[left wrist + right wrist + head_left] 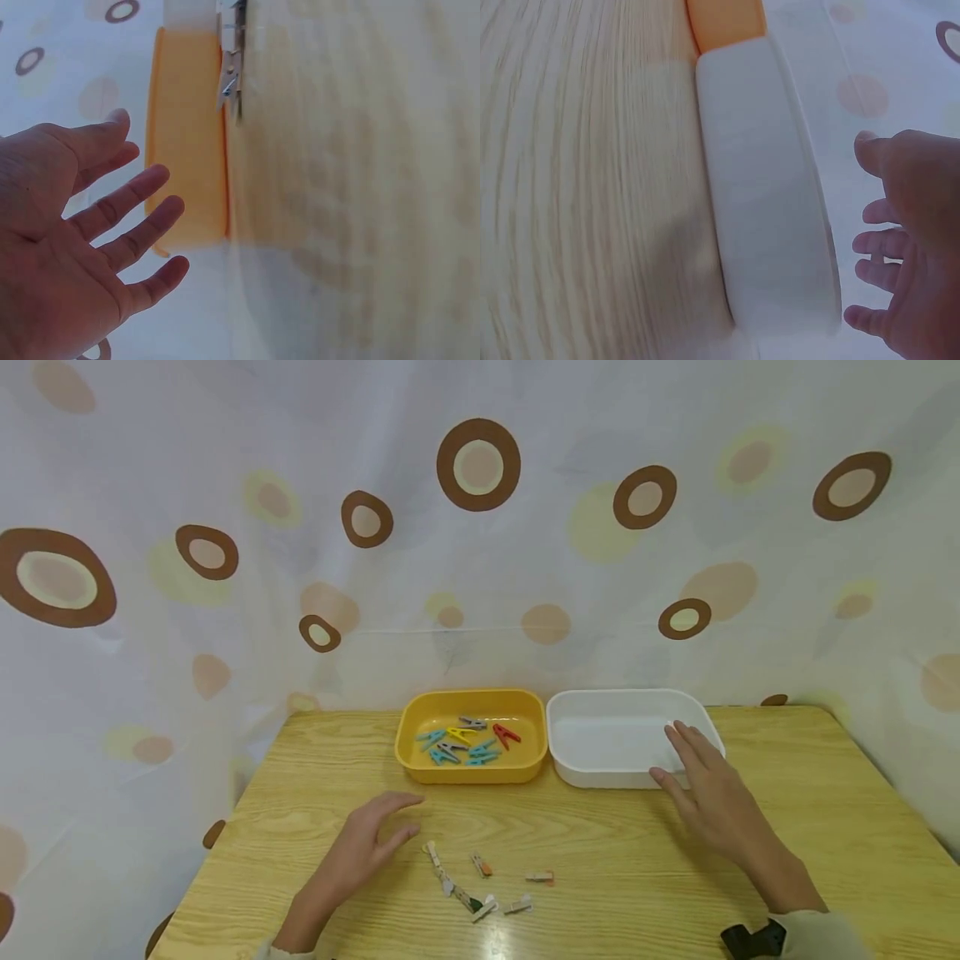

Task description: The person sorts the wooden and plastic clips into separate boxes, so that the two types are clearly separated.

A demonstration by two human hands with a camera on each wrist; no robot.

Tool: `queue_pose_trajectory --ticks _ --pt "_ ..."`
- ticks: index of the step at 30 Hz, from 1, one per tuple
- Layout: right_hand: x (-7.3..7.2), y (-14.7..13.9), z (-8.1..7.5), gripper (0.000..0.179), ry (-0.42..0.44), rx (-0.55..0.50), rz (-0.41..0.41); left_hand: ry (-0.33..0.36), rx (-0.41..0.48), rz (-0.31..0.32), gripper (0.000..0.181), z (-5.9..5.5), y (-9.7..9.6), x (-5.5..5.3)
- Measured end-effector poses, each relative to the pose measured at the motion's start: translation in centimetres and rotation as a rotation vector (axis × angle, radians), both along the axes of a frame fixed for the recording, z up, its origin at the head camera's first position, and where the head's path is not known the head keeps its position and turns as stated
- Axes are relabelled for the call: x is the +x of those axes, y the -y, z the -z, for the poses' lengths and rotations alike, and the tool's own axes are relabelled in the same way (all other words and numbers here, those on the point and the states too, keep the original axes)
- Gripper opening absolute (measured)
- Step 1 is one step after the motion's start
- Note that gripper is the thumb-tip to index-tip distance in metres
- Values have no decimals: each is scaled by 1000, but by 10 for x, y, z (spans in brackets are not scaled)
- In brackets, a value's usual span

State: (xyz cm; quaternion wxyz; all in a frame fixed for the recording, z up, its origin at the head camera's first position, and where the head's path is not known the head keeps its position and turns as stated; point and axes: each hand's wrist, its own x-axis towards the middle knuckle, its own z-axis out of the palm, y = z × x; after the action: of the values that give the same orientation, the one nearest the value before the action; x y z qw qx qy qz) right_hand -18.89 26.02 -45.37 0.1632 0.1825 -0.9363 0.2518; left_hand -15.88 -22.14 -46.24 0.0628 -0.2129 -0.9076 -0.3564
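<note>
My left hand (367, 843) hovers over the table in front of the yellow tray (471, 777), its fingers spread and holding nothing. Several plastic clothespins (482, 748) in blue, red, yellow and grey lie inside that tray. Close to the left fingertips, small wooden clothespins (438, 864) form a slanting line on the table. A loose wooden clothespin (481, 864) with an orange decoration lies to their right. Over the front right of the white tray (607, 778), my right hand (708, 802) is raised with fingers extended, nothing in its grasp. Both palms show in the wrist views.
More wooden clothespins (518, 905) lie near the table's front, one with a pink decoration (551, 877). The two trays stand side by side at the back edge of the wooden table (600, 860). Behind rises a white curtain (555, 527) with brown rings.
</note>
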Motion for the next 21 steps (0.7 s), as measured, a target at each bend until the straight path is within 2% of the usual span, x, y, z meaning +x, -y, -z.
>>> queue_pose_trajectory --ticks 4,7,14,21 --pt "-3 -12 3 70 19 70 13 9 -1 12 36 6 4 9" --pt "-3 -21 6 71 64 108 32 8 5 25 35 9 5 12" --pt "-5 -37 10 69 127 142 52 -19 -4 53 32 11 6 11" --pt "-6 -50 17 69 158 133 63 33 3 83 29 12 3 8"
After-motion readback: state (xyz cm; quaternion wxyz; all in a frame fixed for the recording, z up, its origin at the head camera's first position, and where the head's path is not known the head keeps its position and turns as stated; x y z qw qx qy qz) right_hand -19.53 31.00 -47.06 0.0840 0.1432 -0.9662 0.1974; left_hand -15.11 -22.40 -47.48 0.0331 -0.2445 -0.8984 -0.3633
